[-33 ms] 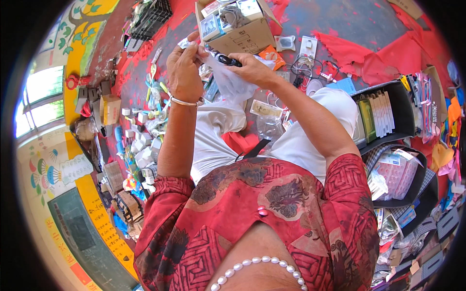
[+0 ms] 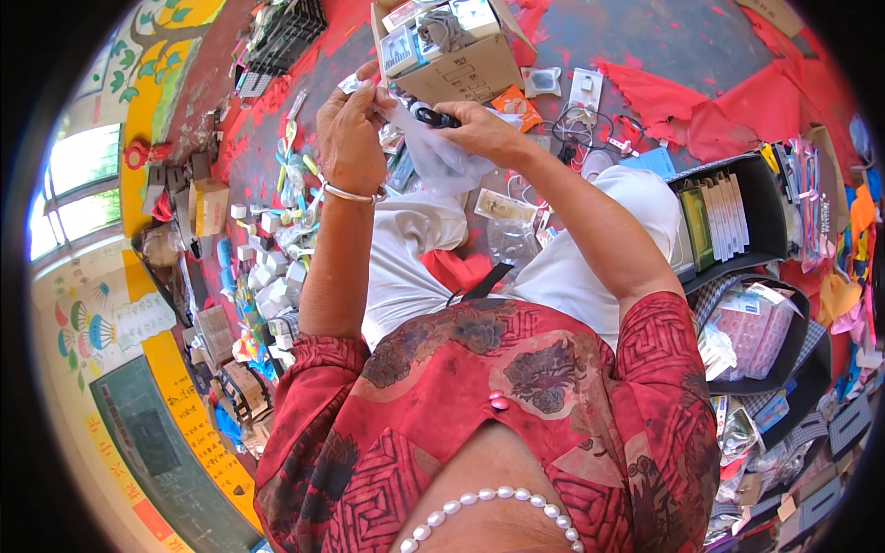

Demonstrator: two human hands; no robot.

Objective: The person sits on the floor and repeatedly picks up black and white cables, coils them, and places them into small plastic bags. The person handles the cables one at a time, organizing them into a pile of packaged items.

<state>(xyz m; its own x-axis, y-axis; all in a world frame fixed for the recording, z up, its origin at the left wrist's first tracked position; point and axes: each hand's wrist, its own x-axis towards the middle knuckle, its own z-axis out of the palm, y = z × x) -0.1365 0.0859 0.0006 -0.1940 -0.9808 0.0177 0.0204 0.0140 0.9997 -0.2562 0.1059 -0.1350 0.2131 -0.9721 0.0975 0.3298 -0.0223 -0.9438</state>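
My left hand [image 2: 353,129] is closed, its fingertips pinching the upper edge of a thin clear plastic bag [image 2: 433,155]. A small silvery-white piece [image 2: 350,84] shows at those fingertips. The bag hangs down between both hands, above my lap. At the mouth of the bag, my right hand [image 2: 484,134] grips a dark bundle that looks like a coiled black cable [image 2: 433,116]. Its far end lies against the plastic, and I cannot tell whether it is inside the bag. Just beyond my hands stands an open cardboard box [image 2: 470,76] filled with small packed boxes and a grey bundle.
A white plug adapter [image 2: 584,92] and tangled cables [image 2: 576,138] lie right of the box. Black bins [image 2: 761,217] with packaged goods stand at my right. Small white boxes [image 2: 277,286] and wrapped items cover the floor at left. A dark crate [image 2: 286,41] stands far left.
My right hand and the black bundle have dipped very slightly, and the bag's lower part has spread a little to the right. My left hand stays in place.
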